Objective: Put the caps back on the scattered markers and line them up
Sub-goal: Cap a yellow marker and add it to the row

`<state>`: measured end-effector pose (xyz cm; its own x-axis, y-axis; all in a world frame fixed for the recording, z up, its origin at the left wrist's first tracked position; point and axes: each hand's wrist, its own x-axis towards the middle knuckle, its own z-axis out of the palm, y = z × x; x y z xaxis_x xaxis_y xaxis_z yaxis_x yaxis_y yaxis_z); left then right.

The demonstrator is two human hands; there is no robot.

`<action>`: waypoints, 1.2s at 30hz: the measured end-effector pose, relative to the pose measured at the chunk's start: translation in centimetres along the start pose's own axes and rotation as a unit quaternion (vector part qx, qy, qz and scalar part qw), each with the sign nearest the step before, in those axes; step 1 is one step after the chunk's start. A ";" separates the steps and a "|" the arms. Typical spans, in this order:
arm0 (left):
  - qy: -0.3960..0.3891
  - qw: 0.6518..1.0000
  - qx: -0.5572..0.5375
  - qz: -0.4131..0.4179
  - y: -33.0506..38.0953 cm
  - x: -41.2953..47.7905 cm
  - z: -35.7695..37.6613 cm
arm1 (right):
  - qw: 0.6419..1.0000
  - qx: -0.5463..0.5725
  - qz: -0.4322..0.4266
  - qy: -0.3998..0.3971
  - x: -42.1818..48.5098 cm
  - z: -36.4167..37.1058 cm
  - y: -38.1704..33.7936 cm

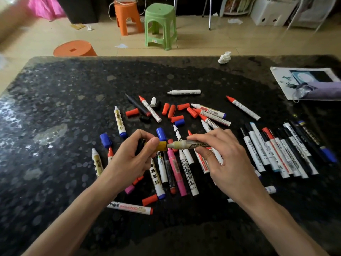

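My left hand [132, 156] pinches a yellow cap [160, 146] between thumb and fingers. My right hand [227, 163] grips a gold-barrelled marker [186, 145], held level above the pile, its tip at the cap's mouth. Under both hands lie several uncapped markers [177, 170] in white, pink and black. Loose red caps [171, 110], blue caps [106, 140] and a white and black cap [153, 102] are scattered in the middle of the dark stone table [55, 108]. At the right, several capped markers [280, 150] lie side by side in a row.
A crumpled tissue [224, 57] sits near the far edge. A printed sheet with a purple pouch [310, 85] lies at the far right. Beyond the table stand orange stools [75, 48] and a green stool [160, 24]. A blurred arm [11, 21] shows at top left.
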<state>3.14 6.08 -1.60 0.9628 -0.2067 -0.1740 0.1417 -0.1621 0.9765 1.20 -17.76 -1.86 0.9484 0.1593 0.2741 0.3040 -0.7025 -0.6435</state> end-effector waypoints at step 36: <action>-0.042 0.993 0.106 0.042 0.1 -0.8 3.7 | 0.986 -0.011 0.015 -0.167 -1.7 0.8 -2.0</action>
<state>1.55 2.63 -1.82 0.9456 -0.3056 -0.1114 0.0015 -0.3383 0.9410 -0.91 -16.09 -1.59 0.9345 0.3559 0.0023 0.2773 -0.7242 -0.6314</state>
